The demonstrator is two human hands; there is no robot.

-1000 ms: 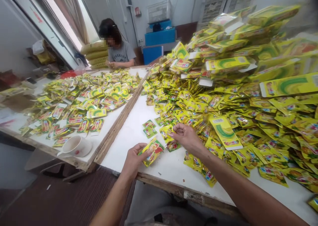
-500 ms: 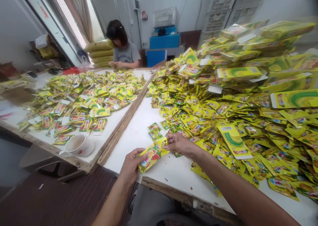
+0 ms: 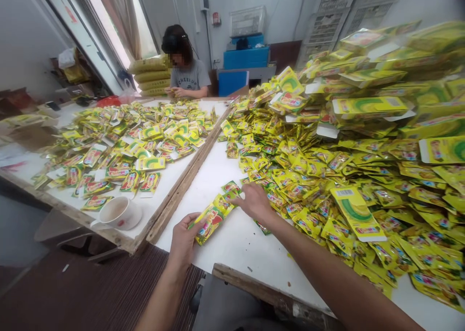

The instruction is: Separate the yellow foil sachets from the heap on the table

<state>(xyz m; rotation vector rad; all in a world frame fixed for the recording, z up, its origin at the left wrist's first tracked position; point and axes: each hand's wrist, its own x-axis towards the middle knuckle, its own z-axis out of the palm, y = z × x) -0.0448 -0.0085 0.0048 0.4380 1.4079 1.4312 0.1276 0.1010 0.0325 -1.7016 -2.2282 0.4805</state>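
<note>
My left hand grips the lower end of a flat yellow cardboard box printed with red and green fruit. The box is tilted, its far end pointing up and right. At that far end my right hand is closed, thumb and fingers pinching a small green-and-yellow sachet. Whether the sachet is partly inside the box I cannot tell. Another green sachet lies on the white table just beyond. To the right of my right hand spreads a deep heap of yellow sachets.
Flat yellow boxes are stacked on the heap at right; one box lies loose nearer me. A wooden strip divides the tables. Left of it are many packed boxes and a white cup. A person sits opposite.
My right hand has moved slightly up from the box's end and now pinches a small sachet there. My left hand and the box have shifted a little left; the view has turned slightly.
</note>
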